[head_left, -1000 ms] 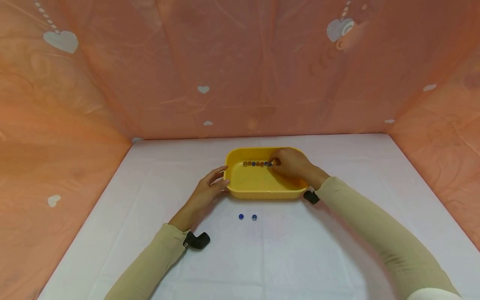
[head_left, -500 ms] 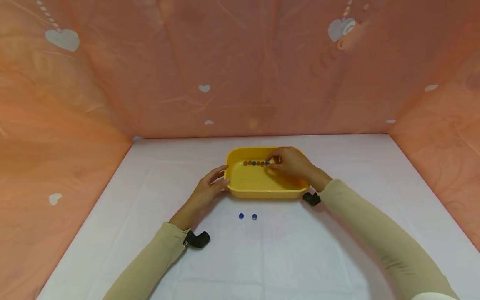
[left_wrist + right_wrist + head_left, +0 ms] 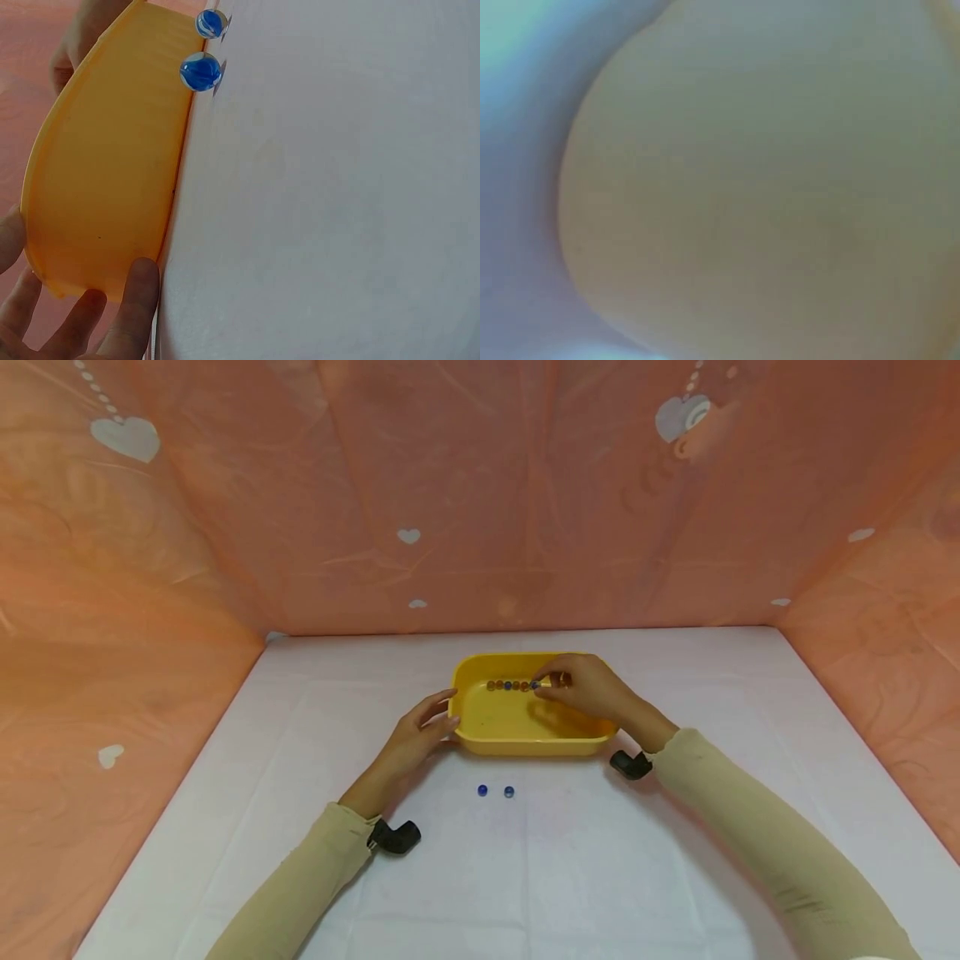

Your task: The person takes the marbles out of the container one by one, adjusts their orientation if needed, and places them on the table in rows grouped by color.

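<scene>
A yellow plastic tray (image 3: 487, 718) stands on the white cloth, holding a row of small orange and blue glass marbles (image 3: 507, 686) near its far side. My right hand (image 3: 588, 687) reaches into it from the right, pinching a blue marble (image 3: 535, 685) at the row's right end between thumb and index finger. At the tray's left end, my left hand (image 3: 411, 739) touches the outside wall with spread, fairly straight fingers, as the left wrist view also shows on the tray wall (image 3: 112, 157). The right wrist view is a blurred, pale shape; no fingers show there.
Two blue marbles, one left (image 3: 482, 791) and one right (image 3: 509, 792), lie apart on the white cloth (image 3: 465, 893) in front of the tray. Orange sheeting with white hearts (image 3: 480, 510) hangs behind and along both sides.
The right fingertips have shifted slightly left along the row and now cover its right end, where two blue marbles showed a second ago. The left hand and tray stay put.
</scene>
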{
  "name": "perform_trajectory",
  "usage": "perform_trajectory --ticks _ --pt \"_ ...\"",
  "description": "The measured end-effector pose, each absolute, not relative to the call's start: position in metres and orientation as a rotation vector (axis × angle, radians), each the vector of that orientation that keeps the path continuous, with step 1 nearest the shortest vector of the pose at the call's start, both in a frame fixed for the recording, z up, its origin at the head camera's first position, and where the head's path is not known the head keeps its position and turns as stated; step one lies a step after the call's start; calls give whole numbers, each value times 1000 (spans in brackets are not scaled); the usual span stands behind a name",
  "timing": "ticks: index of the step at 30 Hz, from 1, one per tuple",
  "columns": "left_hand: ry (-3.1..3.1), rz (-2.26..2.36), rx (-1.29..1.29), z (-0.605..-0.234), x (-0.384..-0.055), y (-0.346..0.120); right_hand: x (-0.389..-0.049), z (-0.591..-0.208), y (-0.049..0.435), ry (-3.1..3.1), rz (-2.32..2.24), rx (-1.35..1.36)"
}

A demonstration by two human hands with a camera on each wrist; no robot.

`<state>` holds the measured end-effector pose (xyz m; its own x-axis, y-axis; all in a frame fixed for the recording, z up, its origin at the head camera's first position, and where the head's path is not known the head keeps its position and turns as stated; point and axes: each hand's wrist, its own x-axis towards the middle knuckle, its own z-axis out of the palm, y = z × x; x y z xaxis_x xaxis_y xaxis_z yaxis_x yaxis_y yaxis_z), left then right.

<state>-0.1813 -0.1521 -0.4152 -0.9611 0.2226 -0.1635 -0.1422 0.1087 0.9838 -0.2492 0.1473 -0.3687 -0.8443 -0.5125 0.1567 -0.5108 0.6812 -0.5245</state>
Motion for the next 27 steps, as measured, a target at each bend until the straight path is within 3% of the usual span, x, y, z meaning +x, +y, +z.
perform_trajectory --ticks 27 --pt "2101 1931 21 -413 -180 -151 -178 -369 159 2768 -1235 -865"
